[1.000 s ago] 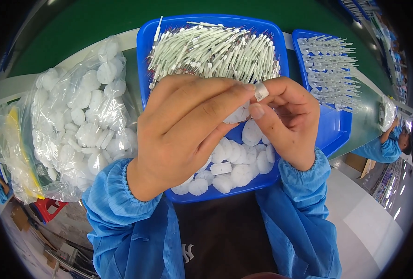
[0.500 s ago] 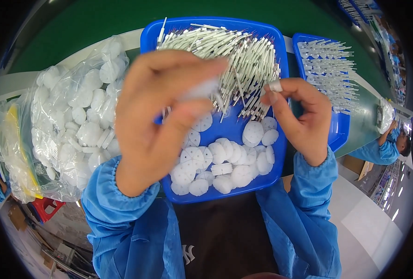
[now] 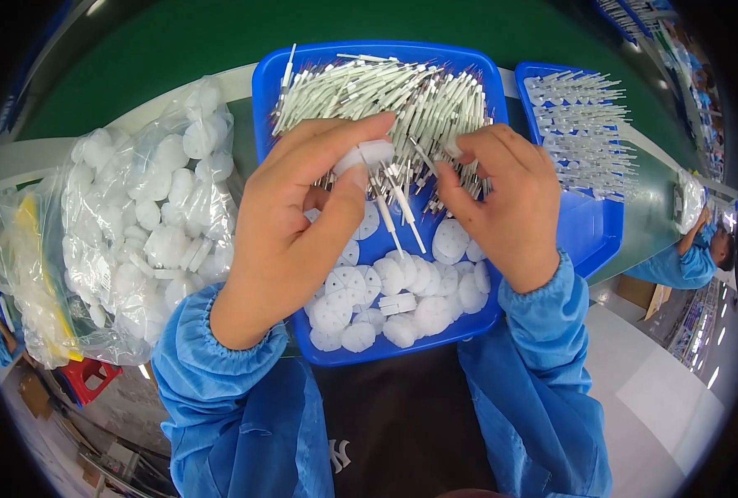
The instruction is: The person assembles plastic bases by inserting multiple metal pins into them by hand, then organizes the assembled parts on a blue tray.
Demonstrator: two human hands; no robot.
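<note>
My left hand (image 3: 290,212) pinches a white plastic disc (image 3: 364,155) edge-on between thumb and fingers. Thin white rods (image 3: 400,202) stick out of the disc, slanting down toward me. Close to its right, my right hand (image 3: 506,195) has its thumb and forefinger closed around a slim rod (image 3: 424,158) that points at the disc; a white cover wraps one fingertip. Beneath both hands is a blue tray (image 3: 367,358). White rods with dark wire ends (image 3: 344,93) fill its far part, and loose white discs with small holes (image 3: 336,309) lie in the near part.
A clear bag of white discs (image 3: 149,207) stands left of the tray, beside a crumpled clear bag with a yellow strip (image 3: 33,266). At right, another blue tray (image 3: 589,236) holds rows of discs with rods (image 3: 581,124). A person in blue (image 3: 684,270) sits farther right.
My left hand has tilted the disc, and its hanging rods now show clearly. My right hand has moved left, closer to the disc, with a rod at its fingertips.
</note>
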